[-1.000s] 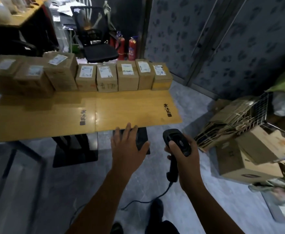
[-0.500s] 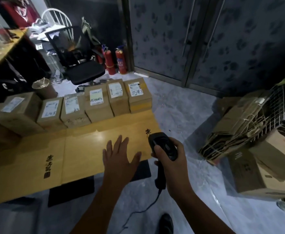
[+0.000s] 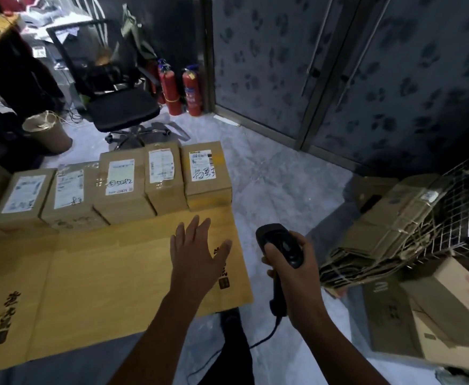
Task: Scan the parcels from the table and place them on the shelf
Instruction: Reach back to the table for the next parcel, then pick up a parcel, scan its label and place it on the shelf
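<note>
Cardboard parcels [image 3: 122, 187] lie just beyond left hand's [image 3: 197, 254] straight fingers [image 3: 191, 229].

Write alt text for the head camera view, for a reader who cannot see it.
A person's open left hand hovers over a wooden table, near a row of labelled cardboard parcels along its far edge, while the right hand grips a black corded scanner beside the table. An office chair and two red fire extinguishers stand behind.
</note>
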Available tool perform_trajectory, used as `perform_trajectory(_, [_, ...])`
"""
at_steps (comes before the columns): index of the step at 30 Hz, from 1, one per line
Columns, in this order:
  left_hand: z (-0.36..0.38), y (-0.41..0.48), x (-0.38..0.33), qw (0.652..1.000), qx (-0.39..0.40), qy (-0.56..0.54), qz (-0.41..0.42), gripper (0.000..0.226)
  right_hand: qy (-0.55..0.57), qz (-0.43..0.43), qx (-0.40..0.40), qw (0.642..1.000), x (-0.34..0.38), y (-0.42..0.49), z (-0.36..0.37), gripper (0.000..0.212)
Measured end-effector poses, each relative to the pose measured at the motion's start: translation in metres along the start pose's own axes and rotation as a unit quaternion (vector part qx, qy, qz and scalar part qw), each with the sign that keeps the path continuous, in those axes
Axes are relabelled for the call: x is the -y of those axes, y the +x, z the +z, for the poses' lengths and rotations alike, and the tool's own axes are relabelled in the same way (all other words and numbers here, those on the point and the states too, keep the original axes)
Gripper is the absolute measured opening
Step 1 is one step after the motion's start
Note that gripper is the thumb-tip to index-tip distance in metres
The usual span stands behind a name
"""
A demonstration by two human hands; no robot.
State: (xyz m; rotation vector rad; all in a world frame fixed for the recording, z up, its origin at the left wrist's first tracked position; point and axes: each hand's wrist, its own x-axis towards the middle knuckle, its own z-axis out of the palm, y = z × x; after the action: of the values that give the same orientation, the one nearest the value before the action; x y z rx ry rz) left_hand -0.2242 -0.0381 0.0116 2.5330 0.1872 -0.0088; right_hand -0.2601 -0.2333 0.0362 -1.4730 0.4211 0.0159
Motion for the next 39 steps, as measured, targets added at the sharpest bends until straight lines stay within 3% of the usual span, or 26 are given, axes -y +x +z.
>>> perform_trajectory(10, [0.046, 0.158, -0.008, 0.996, -0.067, 0.022, 0.058, 0.080, -0.079, 0.015, 0.000, 0.997, 0.025, 0.105, 0.018, 0.055])
perform_trajectory(13, [0.046, 0.182, -0.009, 0.973, -0.149, 0.048, 0.167, 0.041, -0.084, 0.014, 0.002, 0.996, 0.028, 0.129, 0.025, 0.053])
perform_trajectory(15, [0.045, 0.193, -0.011, 0.956, -0.185, 0.064, 0.218, 0.046, -0.082, 0.019, 0.009, 0.996, 0.027, 0.139, 0.028, 0.052])
perform_trajectory(17, [0.053, 0.201, -0.003, 0.960, -0.188, 0.075, 0.191, 0.047, -0.082, 0.033, 0.014, 0.996, 0.024, 0.148, 0.030, 0.053])
perform_trajectory(20, [0.077, 0.199, 0.022, 0.989, -0.090, 0.092, 0.076, 0.068, -0.083, 0.047, 0.022, 0.995, 0.014, 0.162, 0.031, 0.055])
perform_trajectory(22, [0.087, 0.198, 0.028, 0.994, -0.068, 0.076, 0.049, 0.074, -0.083, 0.053, 0.031, 0.995, 0.009, 0.171, 0.030, 0.053])
perform_trajectory(28, [0.083, 0.187, 0.012, 0.992, -0.036, 0.121, 0.011, 0.078, -0.070, 0.068, 0.093, 0.991, 0.005, 0.205, 0.025, 0.059])
perform_trajectory(35, [0.087, 0.144, -0.033, 0.984, 0.051, 0.128, -0.114, 0.088, -0.076, 0.086, 0.190, 0.975, 0.010, 0.249, 0.007, 0.057])
perform_trajectory(39, [0.096, 0.118, -0.053, 0.982, 0.029, 0.081, -0.167, 0.083, -0.074, 0.117, 0.228, 0.964, 0.011, 0.267, -0.002, 0.052])
